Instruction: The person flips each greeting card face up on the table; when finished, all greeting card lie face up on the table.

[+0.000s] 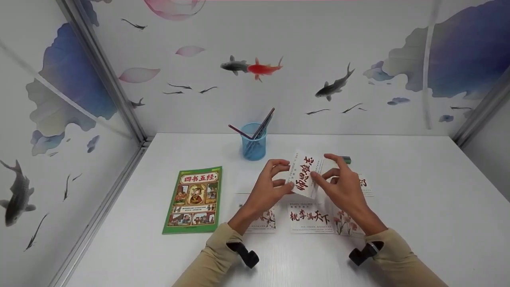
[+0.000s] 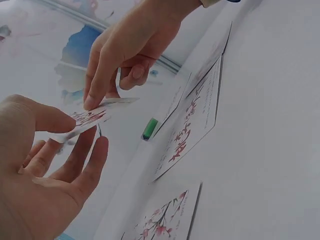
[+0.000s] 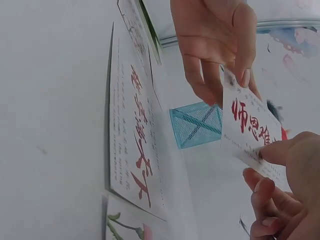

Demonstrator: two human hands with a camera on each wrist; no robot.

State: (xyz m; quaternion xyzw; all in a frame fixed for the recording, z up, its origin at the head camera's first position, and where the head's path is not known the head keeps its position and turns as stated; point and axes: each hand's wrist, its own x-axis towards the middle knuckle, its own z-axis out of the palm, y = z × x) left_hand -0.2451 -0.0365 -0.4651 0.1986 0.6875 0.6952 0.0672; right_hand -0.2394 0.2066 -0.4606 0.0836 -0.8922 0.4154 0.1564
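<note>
Both hands hold a white card (image 1: 305, 173) with large red Chinese characters, tilted above the table. My left hand (image 1: 271, 187) pinches its left edge between thumb and fingers, and my right hand (image 1: 344, 185) pinches its right side with the thumb on the printed face. In the right wrist view the card (image 3: 250, 120) spans both hands. Below lie a card with red writing (image 1: 310, 217), a card with pink flowers (image 1: 346, 222) and a card with a blossom branch (image 1: 265, 219), partly hidden by the forearms. Another card (image 1: 366, 185) lies behind my right hand.
A green illustrated book (image 1: 193, 199) lies on the left of the white table (image 1: 131, 239). A blue mesh pen cup (image 1: 254, 145) with several pencils stands at the back. A small green object (image 1: 346, 160) sits behind my right hand. Printed wall panels (image 1: 255, 32) enclose the table.
</note>
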